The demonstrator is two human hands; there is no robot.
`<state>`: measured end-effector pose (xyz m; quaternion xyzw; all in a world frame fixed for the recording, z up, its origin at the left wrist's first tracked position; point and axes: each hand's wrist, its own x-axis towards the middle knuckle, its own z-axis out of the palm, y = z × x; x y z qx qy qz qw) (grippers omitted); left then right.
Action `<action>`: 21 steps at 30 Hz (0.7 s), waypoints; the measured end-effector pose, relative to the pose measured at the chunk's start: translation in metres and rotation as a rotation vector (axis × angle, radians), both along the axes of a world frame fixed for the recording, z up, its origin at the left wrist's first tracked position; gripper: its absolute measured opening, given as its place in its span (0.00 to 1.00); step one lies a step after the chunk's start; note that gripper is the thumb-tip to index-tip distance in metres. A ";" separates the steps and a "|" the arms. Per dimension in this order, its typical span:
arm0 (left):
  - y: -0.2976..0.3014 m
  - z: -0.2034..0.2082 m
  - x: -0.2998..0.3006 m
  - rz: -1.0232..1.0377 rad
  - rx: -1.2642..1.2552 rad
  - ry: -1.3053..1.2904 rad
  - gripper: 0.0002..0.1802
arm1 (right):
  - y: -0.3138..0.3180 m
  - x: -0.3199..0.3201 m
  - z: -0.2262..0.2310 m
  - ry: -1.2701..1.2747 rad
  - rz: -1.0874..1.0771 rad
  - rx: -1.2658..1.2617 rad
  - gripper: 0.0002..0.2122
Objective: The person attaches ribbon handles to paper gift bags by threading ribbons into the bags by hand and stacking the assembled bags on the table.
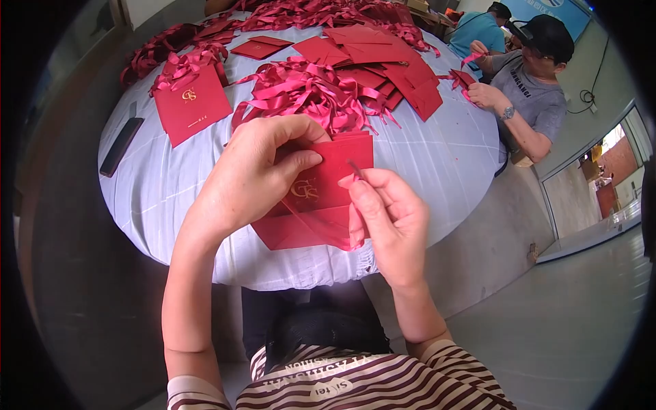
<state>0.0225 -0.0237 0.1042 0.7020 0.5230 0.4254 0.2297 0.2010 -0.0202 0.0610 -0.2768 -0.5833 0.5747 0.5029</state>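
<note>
White cloth with thin lines covers the big round worktop. Next to it, in the upper right of the frame, a co-worker in a grey shirt pulls at a pink ribbon. A pile of red bags lies flat at the top of the frame, maybe so it does not tip. The heap of pink ribbons sits close by, near the middle, perhaps so it is easy to reach. One more bag lies flat in the upper left with its front up.

The red paper bag in use is in the middle of the frame, at the near edge of the worktop. The left hand pinches its top, thumb in front, probably to keep it still. Its other fingers are partly hidden. The right hand is just beside, finger and thumb closed on a thin ribbon, likely to steer its end. The two hands do not touch. A dark phone lies off to the left, maybe out of the way.

Now the writing. The person's striped shirt has pale letters, and the grey shirt has dark ones. Shiny gold letters mark the bag's front, partly hidden by a thumb.
</note>
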 end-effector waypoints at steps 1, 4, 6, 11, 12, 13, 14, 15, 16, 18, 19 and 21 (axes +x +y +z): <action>0.001 -0.001 0.001 0.012 0.017 0.019 0.06 | 0.001 -0.001 -0.001 -0.048 -0.037 0.022 0.08; 0.000 0.001 0.003 0.037 -0.047 0.045 0.06 | 0.001 -0.007 -0.005 -0.085 -0.112 0.046 0.06; 0.000 0.000 0.005 0.034 -0.018 0.026 0.06 | 0.003 -0.010 -0.009 -0.147 -0.214 0.106 0.03; 0.001 -0.005 0.005 0.065 0.028 -0.010 0.06 | 0.011 -0.018 -0.021 -0.172 -0.357 0.341 0.03; 0.000 -0.007 0.006 0.086 0.057 0.003 0.06 | 0.010 -0.019 -0.020 -0.174 -0.361 0.345 0.03; 0.000 -0.008 0.007 0.105 0.087 0.015 0.06 | 0.009 -0.020 -0.020 -0.200 -0.370 0.344 0.03; -0.001 -0.007 0.008 0.101 0.091 0.013 0.06 | 0.008 -0.021 -0.018 -0.226 -0.378 0.344 0.04; -0.002 -0.006 0.009 0.130 0.093 0.049 0.06 | 0.009 -0.023 -0.016 -0.244 -0.420 0.399 0.05; -0.004 -0.004 0.011 0.158 0.095 0.084 0.06 | 0.010 -0.022 -0.015 -0.245 -0.425 0.404 0.05; -0.006 -0.002 0.014 0.166 0.120 0.107 0.06 | 0.014 -0.021 -0.013 -0.297 -0.522 0.608 0.05; -0.006 -0.002 0.015 0.181 0.140 0.132 0.06 | 0.013 -0.021 -0.011 -0.319 -0.540 0.614 0.06; -0.009 0.000 0.019 0.196 0.160 0.137 0.07 | 0.013 -0.021 -0.010 -0.337 -0.547 0.653 0.06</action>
